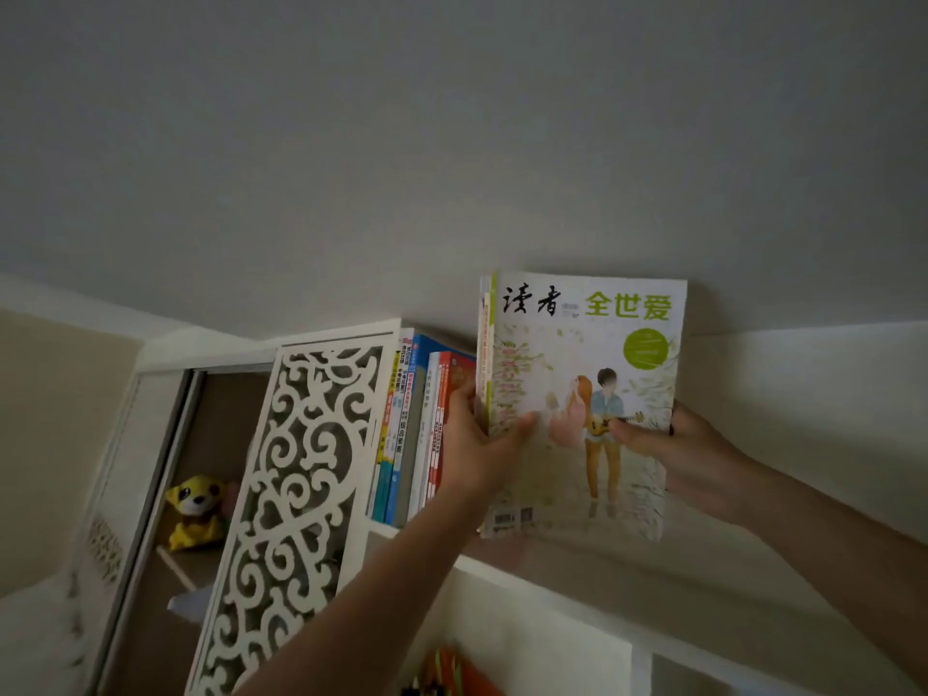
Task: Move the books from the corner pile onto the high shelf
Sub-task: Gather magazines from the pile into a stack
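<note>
You can't see the left hand (472,439) fingers behind the magazine stack (582,404); only the thumb shows on the cover. Same w/ the right hand (703,459): fingers hidden behind the stack's right edge. Shelved books (412,424) are partly covered by the left hand, spine text too small to read. Carved panel (296,499) hides part of the yellow plush toy (196,509). Orange items (452,675) cut off at bottom edge, can't tell what they are.
</note>
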Demonstrator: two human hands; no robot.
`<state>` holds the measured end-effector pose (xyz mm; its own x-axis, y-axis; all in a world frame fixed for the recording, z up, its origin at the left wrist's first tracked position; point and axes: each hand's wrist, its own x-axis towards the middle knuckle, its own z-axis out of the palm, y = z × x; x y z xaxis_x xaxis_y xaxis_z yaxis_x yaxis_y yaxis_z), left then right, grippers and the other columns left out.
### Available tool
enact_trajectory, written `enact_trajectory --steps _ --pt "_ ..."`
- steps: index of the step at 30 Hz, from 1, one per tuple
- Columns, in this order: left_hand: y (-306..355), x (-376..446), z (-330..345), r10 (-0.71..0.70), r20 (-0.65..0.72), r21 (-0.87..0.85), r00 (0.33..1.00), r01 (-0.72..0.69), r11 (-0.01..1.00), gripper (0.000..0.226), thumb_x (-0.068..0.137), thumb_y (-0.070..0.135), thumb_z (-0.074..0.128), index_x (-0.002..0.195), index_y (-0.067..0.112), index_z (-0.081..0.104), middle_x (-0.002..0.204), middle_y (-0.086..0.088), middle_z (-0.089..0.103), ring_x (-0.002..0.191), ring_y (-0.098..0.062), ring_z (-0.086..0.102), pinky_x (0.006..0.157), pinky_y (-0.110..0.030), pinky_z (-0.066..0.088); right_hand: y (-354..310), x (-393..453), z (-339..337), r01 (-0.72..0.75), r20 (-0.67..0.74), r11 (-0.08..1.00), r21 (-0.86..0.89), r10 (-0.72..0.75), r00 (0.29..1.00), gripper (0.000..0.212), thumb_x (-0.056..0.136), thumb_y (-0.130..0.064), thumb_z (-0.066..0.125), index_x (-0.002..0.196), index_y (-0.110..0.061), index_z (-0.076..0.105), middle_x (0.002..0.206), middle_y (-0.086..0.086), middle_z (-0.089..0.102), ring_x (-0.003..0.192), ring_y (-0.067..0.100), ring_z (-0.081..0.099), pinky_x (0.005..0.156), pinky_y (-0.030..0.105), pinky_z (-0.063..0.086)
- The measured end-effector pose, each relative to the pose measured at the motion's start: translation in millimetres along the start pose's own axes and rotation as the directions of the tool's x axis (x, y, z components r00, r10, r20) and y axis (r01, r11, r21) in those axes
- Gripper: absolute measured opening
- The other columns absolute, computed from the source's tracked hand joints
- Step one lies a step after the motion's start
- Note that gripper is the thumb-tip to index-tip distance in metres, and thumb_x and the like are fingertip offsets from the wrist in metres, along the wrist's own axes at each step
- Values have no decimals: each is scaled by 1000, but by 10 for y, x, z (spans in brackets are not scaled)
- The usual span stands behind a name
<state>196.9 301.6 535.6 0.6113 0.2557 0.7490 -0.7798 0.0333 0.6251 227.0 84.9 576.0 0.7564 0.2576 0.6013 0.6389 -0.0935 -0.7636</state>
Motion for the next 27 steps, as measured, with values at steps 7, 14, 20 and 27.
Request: enact_trajectory --steps 7,14,20,27 --pt "-696 430 -145 -20 -121 181 992 42 983 54 66 38 75 109 39 43 112 8 56 112 -23 55 86 -47 55 649 615 239 -71 14 992 106 70 997 47 83 -11 68 129 -14 57 122 8 67 113 25 63 100 49 46" --pt "-926 258 -432 -108 59 128 992 100 987 63 74 38 69 126 54 36 129 8 52 122 -25 53 91 -52 53 1088 816 370 -188 92 974 130 177 980 84 59 -23 90 133 -21 51 123 9 66 112 30 64 96 56 48" --pt "-1029 213 -892 48 303 301 952 -143 943 81 83 7 68 144 45 31 135 13 40 129 -14 45 93 -37 55 1150 1011 332 -219 168 974 56 207 964 73 69 -20 81 133 -30 48 124 4 66 114 29 63 90 65 47" --pt "-1241 294 -836 34 260 671 965 -206 712 78 92 34 54 151 37 2 152 26 2 142 -5 -3 118 -40 16 1240 1283 530 -176 263 981 75 151 953 60 80 -11 69 132 -30 49 124 0 66 117 20 61 104 56 40"
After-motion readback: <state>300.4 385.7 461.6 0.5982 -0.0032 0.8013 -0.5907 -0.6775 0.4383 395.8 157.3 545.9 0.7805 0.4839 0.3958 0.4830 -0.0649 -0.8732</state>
